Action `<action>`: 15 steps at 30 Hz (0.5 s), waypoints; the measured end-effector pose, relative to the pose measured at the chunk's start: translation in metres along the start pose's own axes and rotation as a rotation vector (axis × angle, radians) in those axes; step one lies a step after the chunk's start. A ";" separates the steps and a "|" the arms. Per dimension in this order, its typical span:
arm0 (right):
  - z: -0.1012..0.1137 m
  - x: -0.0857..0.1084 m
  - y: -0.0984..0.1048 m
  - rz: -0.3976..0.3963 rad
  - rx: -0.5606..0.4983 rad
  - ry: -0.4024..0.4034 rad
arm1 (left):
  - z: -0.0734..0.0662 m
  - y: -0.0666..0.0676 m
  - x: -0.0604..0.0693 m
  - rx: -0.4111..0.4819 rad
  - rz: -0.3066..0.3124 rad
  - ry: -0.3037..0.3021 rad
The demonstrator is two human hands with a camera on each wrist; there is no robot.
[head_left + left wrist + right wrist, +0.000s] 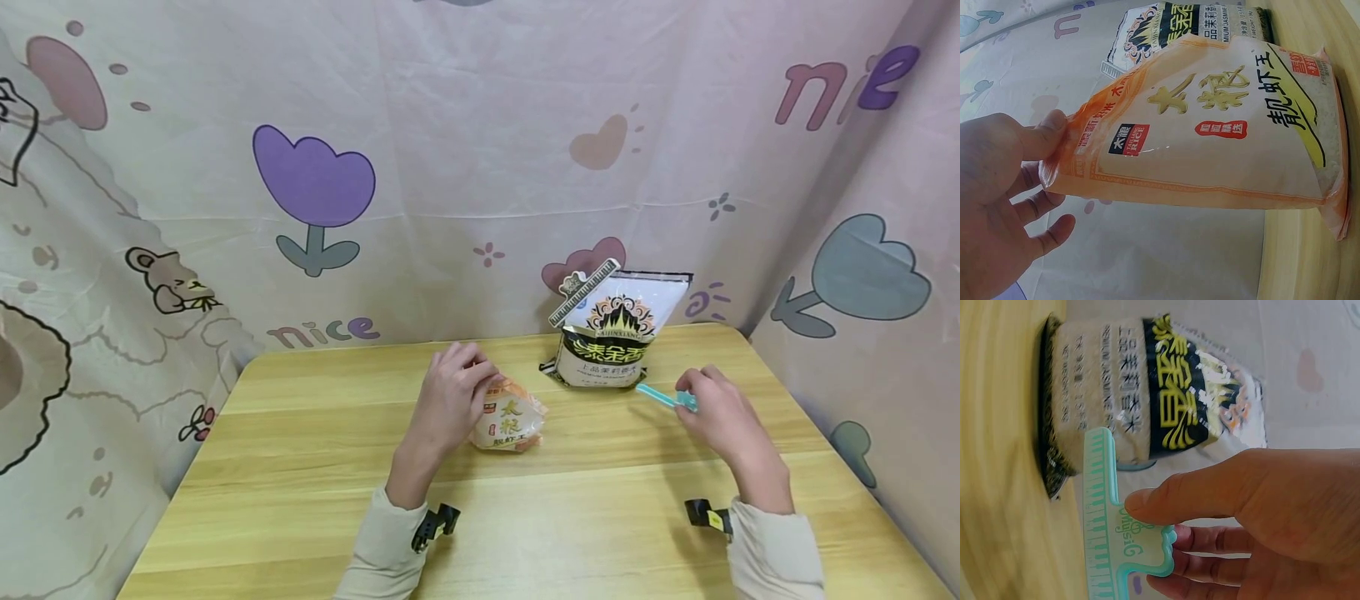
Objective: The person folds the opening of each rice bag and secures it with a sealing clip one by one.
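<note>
An orange and clear bag of rice [1179, 137] stands on the table, its top edge pinched between the thumb and fingers of my left hand [453, 392]. My right hand [723, 417] holds a teal clip [1129, 534] with piano-key markings by its handle, thumb on one side and fingers on the other. The clip hangs above the table, in front of a black and white bag of jasmine rice [606, 342]. Across that bag's upper left corner sits a black and white piano-key clip [585, 292].
The wooden table [300, 467] runs up to a curtain [450, 167] printed with flowers and words, which hangs behind it and along both sides. The jasmine rice bag stands near the table's back edge.
</note>
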State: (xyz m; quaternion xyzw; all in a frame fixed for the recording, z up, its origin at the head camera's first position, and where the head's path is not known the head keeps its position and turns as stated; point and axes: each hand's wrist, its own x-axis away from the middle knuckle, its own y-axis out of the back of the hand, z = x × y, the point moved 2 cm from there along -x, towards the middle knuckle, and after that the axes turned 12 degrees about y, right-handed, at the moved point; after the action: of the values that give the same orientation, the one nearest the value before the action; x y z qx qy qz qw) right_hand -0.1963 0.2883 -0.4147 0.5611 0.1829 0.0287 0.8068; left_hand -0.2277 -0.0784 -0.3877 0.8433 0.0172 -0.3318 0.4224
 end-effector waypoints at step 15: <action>0.026 -0.003 0.013 -0.131 -0.032 0.090 | 0.000 -0.001 -0.001 0.007 -0.016 -0.012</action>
State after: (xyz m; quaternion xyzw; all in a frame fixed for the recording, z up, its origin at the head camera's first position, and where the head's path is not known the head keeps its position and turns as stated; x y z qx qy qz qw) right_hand -0.1881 0.2695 -0.3941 0.5332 0.2548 0.0037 0.8067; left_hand -0.2282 -0.0777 -0.3878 0.8426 0.0205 -0.3402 0.4169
